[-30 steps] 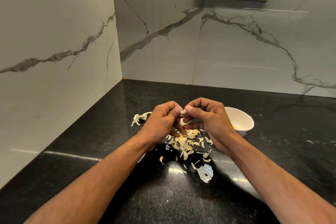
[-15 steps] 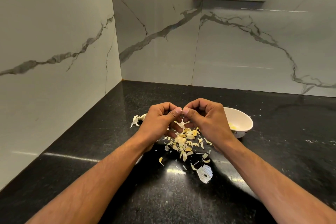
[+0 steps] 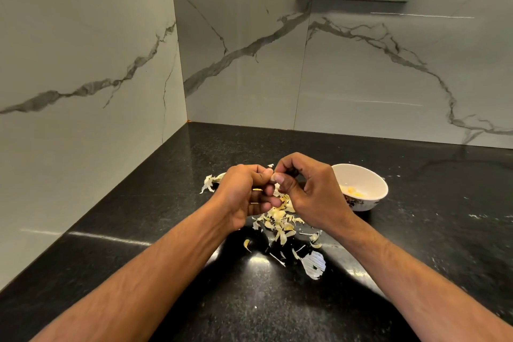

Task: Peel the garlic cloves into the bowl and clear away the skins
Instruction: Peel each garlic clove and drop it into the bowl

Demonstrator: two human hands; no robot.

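**Fingertips working a clove above the skin pile**

Fingertips [image 3: 268, 172] of both hands meet over the counter, curled tight and pinched on a small pale garlic clove [image 3: 270, 166], of which I can see only a papery sliver poking up between the thumbs. My left hand [image 3: 244, 191] looks to be steadying the clove while my right hand [image 3: 308, 189] picks at its skin; the clove itself is mostly hidden. I hold it right over the heap of yellowish papery garlic skins [image 3: 280, 219], I judge so that the peelings drop onto one patch of the glossy black speckled stone countertop [image 3: 138, 230]. At three o'clock from my hands, just beside the right one, sits the small white ceramic bowl [image 3: 372, 183] with a few peeled yellow cloves [image 3: 351, 191] inside, close enough for a short drop. At nine o'clock lies a separate clump of white husk [image 3: 208, 183].
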